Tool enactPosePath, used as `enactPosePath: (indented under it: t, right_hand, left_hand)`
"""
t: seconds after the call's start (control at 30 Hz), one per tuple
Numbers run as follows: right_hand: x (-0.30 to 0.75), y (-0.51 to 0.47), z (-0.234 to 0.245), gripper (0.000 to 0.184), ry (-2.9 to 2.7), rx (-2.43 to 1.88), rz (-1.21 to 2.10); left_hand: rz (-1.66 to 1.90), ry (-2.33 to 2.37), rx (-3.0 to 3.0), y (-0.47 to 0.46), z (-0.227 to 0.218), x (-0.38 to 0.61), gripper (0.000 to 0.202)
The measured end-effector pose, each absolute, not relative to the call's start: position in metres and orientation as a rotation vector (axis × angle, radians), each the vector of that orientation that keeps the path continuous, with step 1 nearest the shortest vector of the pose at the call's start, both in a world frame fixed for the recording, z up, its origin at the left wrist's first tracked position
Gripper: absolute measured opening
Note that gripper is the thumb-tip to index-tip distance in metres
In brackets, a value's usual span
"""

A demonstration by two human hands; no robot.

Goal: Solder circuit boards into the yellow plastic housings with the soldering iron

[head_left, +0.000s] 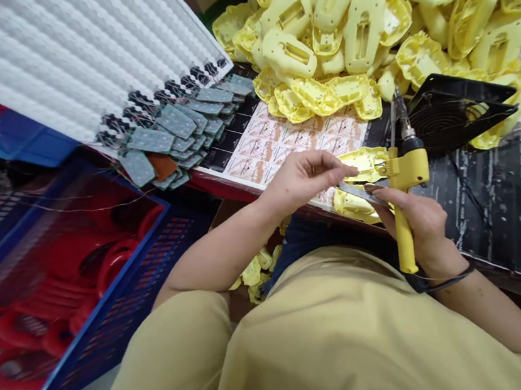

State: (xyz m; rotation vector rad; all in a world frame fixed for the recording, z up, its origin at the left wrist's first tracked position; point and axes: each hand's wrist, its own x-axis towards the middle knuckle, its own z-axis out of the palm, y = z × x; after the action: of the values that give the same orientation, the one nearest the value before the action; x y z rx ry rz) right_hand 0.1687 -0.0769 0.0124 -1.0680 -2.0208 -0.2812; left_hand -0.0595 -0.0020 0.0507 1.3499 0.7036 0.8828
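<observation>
My left hand [308, 178] is closed in a pinch, thumb against fingers, at the left end of a thin grey board [360, 193]. What lies between those fingertips is too small to make out. The board is seen nearly edge-on, and my right hand [418, 217] grips its other end between thumb and fingers. A yellow soldering gun [409, 169] is also held in my right hand; its handle hangs down across the fingers and its metal tip points away from me. Two yellow plastic shell halves [363, 163] lie on the table beyond and beneath my hands.
A heap of yellow shells [338, 21] covers the back of the table. Beside the gun's tip stands a black fan [459, 110]. Green circuit boards [178, 126] with wires are stacked at the left, by a white ribbed sheet [81, 52]. A blue crate [151, 233] holds red rings.
</observation>
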Motion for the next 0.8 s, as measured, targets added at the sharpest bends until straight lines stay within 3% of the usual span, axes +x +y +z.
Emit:
enactPosePath:
  t: [0.1, 0.23, 0.37, 0.5, 0.6, 0.8]
  right_hand:
    - [0.180, -0.080, 0.010, 0.028, -2.082, -1.065, -0.206]
    - [0.204, -0.087, 0.006, 0.047, -2.185, -1.073, 0.031]
    - [0.210, -0.096, -0.006, 0.035, -2.204, -1.160, -0.043]
    - [0.194, -0.097, -0.006, 0.029, -2.185, -1.219, -0.268]
    - [0.191, -0.099, 0.011, 0.037, -2.068, -1.220, -0.185]
    - [0.242, -0.148, 0.036, 0.031, -2.147, -1.292, -0.061]
  left_hand:
    - [0.909, 0.732, 1.301, 0.016, 0.053, -0.064, 0.053]
    - [0.719, 0.784, 1.636, 0.040, 0.066, -0.073, 0.028]
    - [0.359, 0.656, 2.140, 0.042, 0.062, -0.061, 0.002]
    - [0.267, 0.736, 2.509, 0.025, 0.041, -0.037, 0.014]
    - [0.272, 0.765, 2.627, 0.017, 0.029, -0.028, 0.016]
    - [0.285, 0.765, 2.677, 0.012, 0.023, -0.026, 0.017]
